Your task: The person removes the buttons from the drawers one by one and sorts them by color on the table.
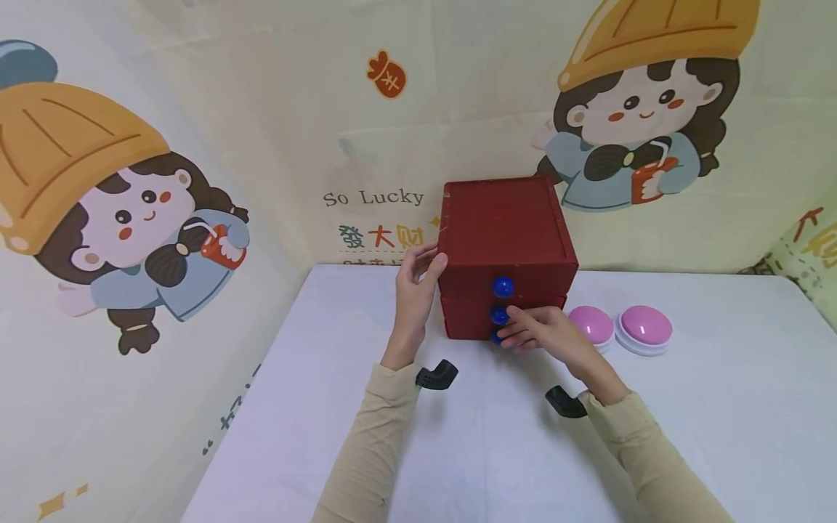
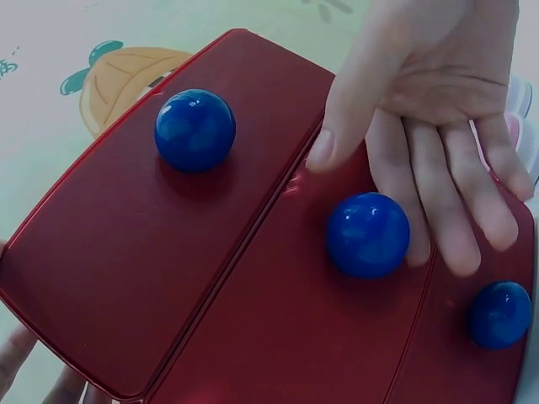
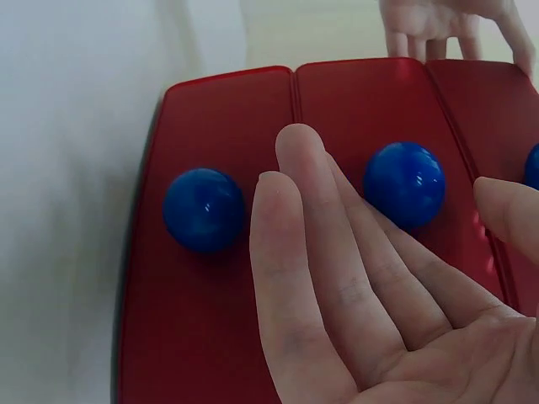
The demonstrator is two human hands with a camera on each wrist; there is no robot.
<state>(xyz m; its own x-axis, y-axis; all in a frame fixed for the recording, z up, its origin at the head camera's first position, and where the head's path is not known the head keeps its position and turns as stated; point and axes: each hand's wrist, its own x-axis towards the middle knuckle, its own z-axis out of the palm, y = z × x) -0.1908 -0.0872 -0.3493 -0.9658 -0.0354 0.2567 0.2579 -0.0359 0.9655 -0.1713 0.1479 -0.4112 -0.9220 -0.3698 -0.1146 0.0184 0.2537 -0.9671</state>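
A red drawer box (image 1: 503,225) stands on the white table, its front stacked with three drawers. Each drawer front carries a round blue knob: the top knob (image 2: 195,130), the middle knob (image 2: 368,236) and the bottom knob (image 2: 499,315). My left hand (image 1: 413,298) rests against the box's left side, thumb near the upper front edge. In front of the drawers is my right hand (image 1: 549,334), its fingers extended beside the middle knob and its thumb apart from them. The right wrist view shows no finger curled round a knob; whether a fingertip touches the middle one, I cannot tell.
Two pink push buttons on white bases, a nearer-to-box button (image 1: 591,324) and an outer button (image 1: 646,325), sit right of the box. Behind the table hangs a cartoon-printed cloth (image 1: 294,131). A black wrist-camera piece (image 1: 437,375) juts from the left sleeve, another (image 1: 565,402) from the right.
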